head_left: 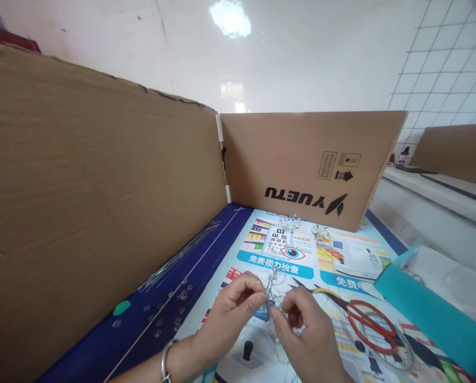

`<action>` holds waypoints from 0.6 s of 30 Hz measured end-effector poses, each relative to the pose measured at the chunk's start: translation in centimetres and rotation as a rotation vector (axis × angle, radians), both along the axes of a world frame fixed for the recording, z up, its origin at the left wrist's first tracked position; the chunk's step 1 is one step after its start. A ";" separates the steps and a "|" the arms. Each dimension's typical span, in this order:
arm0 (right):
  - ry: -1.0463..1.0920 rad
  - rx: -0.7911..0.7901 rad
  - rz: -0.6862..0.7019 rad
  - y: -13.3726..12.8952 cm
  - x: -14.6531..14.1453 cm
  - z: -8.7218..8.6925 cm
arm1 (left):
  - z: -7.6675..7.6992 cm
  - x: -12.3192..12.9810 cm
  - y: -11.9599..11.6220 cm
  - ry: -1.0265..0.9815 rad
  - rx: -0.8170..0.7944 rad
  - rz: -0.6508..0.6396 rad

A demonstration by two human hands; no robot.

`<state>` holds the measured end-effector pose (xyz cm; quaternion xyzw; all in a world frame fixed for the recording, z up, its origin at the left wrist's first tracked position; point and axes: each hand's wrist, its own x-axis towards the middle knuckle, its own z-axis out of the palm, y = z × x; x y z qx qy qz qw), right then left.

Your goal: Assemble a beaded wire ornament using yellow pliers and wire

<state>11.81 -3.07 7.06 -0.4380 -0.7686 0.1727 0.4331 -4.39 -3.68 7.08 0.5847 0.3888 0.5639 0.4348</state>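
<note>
At the near centre of the poster-covered desk (342, 266), the left hand (228, 319) and right hand (305, 332) are pinching a tangled wire-and-bead piece (275, 298), with similar clusters (321, 233) already lying far off, loose clear beads (174, 314) remaining left, and red-handled scissors (371, 327) lying right.

Printed sheet (280, 268) on bench: red scissors (371, 327), yellow-handled pliers (326, 292), clear beads (178, 307) on blue strip (222, 236).

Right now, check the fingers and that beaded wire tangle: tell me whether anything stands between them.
Nothing visible does: the fingers of the left hand and right hand are pinching the beaded wire tangle. The yellow-handled pliers and red-handled scissors lie off to the right, outside that grip.
</note>
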 end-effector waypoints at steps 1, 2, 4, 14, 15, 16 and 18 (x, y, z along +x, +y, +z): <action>0.036 -0.023 -0.045 -0.2 0.0 0.1 | 0.1 0.0 -0.3 -0.020 -0.006 -0.002; 0.072 -0.029 -0.077 -0.4 0.0 0.2 | 0.2 0.0 -0.6 -0.035 -0.013 -0.004; 0.132 0.008 -0.073 -0.9 0.0 0.4 | 0.4 -0.1 -1.4 -0.054 -0.032 -0.007; 0.001 0.062 0.199 -5.0 0.6 1.8 | 0.5 -0.6 -6.5 -0.121 -0.059 -0.044; 0.008 0.060 0.200 -5.4 0.6 1.7 | 0.3 -0.5 -7.0 -0.133 -0.061 -0.038; 0.016 0.057 0.203 -5.8 0.6 1.6 | 0.2 -0.5 -7.4 -0.141 -0.059 -0.029; 0.033 0.048 0.205 -6.5 0.6 1.4 | 0.0 -0.4 -8.1 -0.148 -0.055 -0.016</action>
